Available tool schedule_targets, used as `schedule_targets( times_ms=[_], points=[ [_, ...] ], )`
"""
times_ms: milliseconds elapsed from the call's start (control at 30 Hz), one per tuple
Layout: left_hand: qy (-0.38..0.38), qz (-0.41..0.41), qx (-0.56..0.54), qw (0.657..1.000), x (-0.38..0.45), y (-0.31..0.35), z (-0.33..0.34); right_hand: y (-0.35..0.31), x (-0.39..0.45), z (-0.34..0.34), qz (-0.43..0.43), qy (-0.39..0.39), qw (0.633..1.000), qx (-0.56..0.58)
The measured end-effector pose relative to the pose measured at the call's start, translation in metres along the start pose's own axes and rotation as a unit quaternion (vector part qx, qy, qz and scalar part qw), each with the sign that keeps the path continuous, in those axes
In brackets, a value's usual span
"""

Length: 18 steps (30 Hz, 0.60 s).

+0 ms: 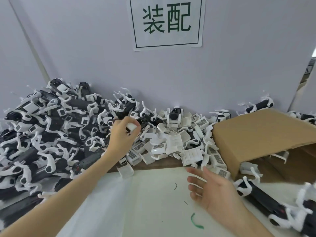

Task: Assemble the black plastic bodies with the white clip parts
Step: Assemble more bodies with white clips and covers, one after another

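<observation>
White plastic is between the fingers of my left hand [123,132]: I hold a small piece [132,127] with a dark edge, curled in my grip, just above the place where the two heaps meet. I think it is one of the clip parts, but it is too blurred to be sure. My right hand [212,189] is open, fingers spread and relaxed, holding nothing, over the bare part of the table [145,194].

I judge that I am at the picking step, with one part taken and its partner not yet in hand. The next move calls for a black body, and then for turning both parts so the clip meets its seat straight before pressing.

The black bodies [51,130] lie in a big heap on the left against the wall, many with white arms on them. The loose white clips [172,144] are piled in the middle, touching a brown cardboard box [259,130] tipped on its side at the right. The table has a pale sheet with some green pen marks. On the grey wall [85,48] behind hangs a paper sign [166,23] with green characters.
</observation>
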<state>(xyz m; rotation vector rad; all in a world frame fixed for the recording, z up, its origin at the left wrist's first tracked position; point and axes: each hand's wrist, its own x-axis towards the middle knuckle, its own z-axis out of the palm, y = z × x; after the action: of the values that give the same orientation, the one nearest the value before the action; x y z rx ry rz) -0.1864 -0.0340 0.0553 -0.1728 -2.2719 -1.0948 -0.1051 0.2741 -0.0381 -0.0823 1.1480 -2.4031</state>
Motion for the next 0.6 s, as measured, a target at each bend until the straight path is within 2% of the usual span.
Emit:
schedule_targets(
  times_ms=[167, 300, 400, 600],
  points=[
    [0.019, 0.034, -0.017, 0.999, -0.075, -0.011, 0.002, 0.001, 0.002, -0.004, -0.004, -0.019, 1.000, 0.002],
    [-0.065, 0.131, -0.047, 0.988, -0.128, 0.000, 0.006, 0.002, 0.005, -0.004, -0.006, -0.018, 1.000, 0.005],
    [-0.128, 0.103, -0.125, 0.979, -0.160, 0.020, 0.011, 0.003, 0.003, -0.001, -0.007, -0.005, 1.000, 0.000],
    [-0.154, 0.035, -0.222, 0.962, -0.188, 0.031, 0.017, 0.006, -0.004, 0.010, -0.068, 0.010, 0.992, -0.107]
  ],
)
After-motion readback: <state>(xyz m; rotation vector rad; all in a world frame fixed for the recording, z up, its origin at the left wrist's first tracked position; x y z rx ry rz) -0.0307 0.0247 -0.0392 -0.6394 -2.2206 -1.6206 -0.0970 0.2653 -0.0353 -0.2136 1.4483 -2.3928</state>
